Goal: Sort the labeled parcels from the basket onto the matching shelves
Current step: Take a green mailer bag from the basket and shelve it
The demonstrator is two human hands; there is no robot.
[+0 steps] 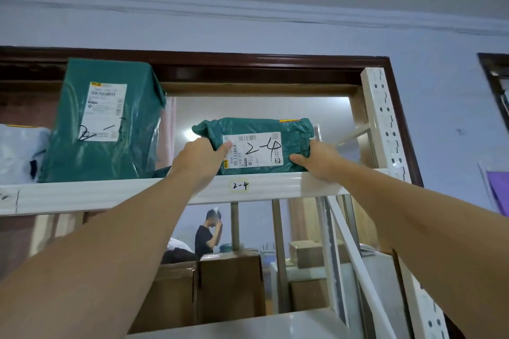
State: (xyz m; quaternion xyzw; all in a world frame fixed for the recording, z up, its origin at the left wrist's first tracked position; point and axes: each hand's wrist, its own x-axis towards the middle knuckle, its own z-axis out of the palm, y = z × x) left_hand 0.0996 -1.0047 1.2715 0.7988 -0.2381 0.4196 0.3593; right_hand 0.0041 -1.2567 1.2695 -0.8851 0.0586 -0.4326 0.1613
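A green plastic parcel with a white label hand-marked "2-4" lies on the top white shelf. Just below it, a small tag on the shelf's front edge also reads "2-4". My left hand grips the parcel's left end, thumb across the label's corner. At the right end, my right hand holds the parcel with its thumb on the front face. Both arms reach up from below. The basket is out of view.
A taller green parcel stands upright further left on the same shelf, beside a white bag. A white slotted upright bounds the shelf on the right. Cardboard boxes sit on the shelf below. A person stands behind the shelving.
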